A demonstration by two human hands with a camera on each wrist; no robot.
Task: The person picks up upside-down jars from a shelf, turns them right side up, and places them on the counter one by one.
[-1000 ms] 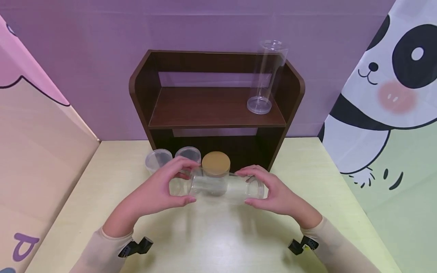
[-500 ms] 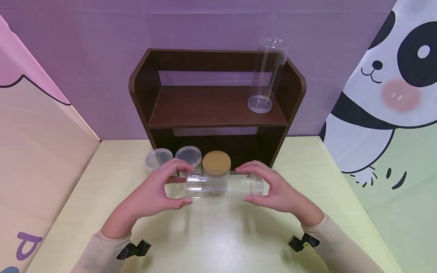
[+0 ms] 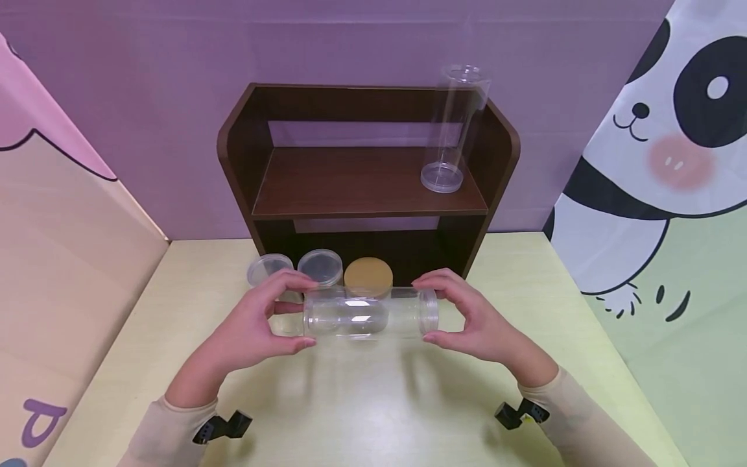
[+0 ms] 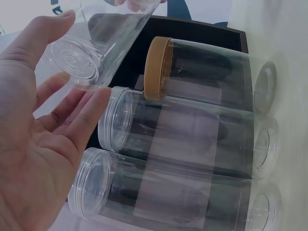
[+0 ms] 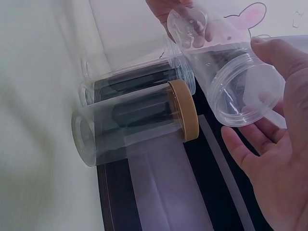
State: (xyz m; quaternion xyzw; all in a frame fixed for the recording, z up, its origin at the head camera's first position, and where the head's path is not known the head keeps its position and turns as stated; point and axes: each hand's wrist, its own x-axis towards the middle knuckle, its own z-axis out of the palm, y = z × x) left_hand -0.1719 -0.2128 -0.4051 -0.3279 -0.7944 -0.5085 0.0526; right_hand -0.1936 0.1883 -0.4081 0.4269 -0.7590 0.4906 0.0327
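Note:
A clear plastic jar (image 3: pixel 362 314) lies on its side in the air above the table. My left hand (image 3: pixel 262 318) grips its left end between thumb and fingers; the left wrist view shows the round base (image 4: pixel 77 60) there. At the other end, my right hand (image 3: pixel 475 318) holds the jar between thumb and fingers by its clear lid (image 5: pixel 248 91). Just behind stand a jar with a tan lid (image 3: pixel 368 275) and two jars with clear lids, one in the middle (image 3: pixel 320 266) and one at the left (image 3: pixel 270 266), partly hidden by my left hand.
A dark brown two-tier shelf (image 3: pixel 373 185) stands at the back of the pale table (image 3: pixel 362 408). On its upper board, at the right, is a tall clear cylinder (image 3: pixel 452 136). A panda print (image 3: pixel 665 149) covers the right side wall.
The held jar has shifted a little left and leveled out. My left hand has moved left with it, while my right hand has slid slightly right toward the lid's edge.

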